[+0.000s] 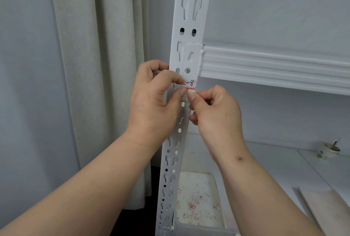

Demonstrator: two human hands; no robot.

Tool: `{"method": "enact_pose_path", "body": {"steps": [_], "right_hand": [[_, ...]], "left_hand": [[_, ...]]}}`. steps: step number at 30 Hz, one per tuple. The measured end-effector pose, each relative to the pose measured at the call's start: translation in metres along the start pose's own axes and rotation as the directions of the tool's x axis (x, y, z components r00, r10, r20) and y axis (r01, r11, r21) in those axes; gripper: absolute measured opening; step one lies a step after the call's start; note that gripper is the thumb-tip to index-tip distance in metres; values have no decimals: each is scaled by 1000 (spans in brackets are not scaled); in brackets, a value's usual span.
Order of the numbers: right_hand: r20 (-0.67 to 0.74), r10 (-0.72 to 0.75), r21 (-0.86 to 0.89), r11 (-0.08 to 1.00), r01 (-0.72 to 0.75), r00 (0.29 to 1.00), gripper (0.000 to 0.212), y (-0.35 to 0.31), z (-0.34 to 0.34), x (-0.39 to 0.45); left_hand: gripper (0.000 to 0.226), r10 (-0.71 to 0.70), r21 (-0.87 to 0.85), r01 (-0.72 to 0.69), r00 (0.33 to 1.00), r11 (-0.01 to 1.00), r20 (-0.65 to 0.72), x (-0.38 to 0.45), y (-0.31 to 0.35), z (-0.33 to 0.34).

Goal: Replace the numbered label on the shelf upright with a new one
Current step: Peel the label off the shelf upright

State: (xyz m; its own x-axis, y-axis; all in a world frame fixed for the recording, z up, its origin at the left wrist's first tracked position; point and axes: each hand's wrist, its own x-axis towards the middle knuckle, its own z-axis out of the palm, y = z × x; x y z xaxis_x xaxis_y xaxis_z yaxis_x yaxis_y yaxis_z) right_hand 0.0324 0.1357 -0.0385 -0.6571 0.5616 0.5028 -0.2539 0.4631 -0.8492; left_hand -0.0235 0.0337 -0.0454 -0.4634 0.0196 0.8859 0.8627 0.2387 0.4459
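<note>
A white slotted shelf upright [186, 50] is shown with a label [190, 84], red-edged and marked "–8", stuck across it just below the shelf beam [265, 67]. The left hand [153, 103] is pressed against the label's left part, its thumb and forefinger closed in a narrow grip at the label's lower edge. The right hand [216, 114] is pinched on the label's lower right corner. Paper scraps lie in a tray [197, 199] below. A cup [330, 149] stands on the shelf at far right.
</note>
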Motion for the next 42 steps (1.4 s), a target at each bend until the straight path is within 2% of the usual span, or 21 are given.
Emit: {"method": "enact_pose_path", "body": {"steps": [4,11,23,28,38,42], "right_hand": [[7,-5,3,1000,4,1000,17,1,-1,1],[9,-13,-2,1000,13,1000,19,1,-1,1],[20,-14,5,1000,14,1000,17,3,-1,2],[29,-11,-4,1000,11,1000,16,1,-3,1],[33,11,-2,1000,-11,999,16,-3,-3,0],[31,7,-7,1000,-7,999,16,-3,-4,-1]], "left_hand": [[10,78,69,-78,997,995,-6,2,-2,0],[9,93,82,-90,995,993,-26,3,-2,1],[8,-60,-40,58,998,998,-34,1,2,5],[9,75,46,-75,997,996,2,-3,-5,-1],[8,159,156,-166,986,974,60,10,-2,-6],[5,274,243,-279,960,929,53,13,-2,-6]]}}
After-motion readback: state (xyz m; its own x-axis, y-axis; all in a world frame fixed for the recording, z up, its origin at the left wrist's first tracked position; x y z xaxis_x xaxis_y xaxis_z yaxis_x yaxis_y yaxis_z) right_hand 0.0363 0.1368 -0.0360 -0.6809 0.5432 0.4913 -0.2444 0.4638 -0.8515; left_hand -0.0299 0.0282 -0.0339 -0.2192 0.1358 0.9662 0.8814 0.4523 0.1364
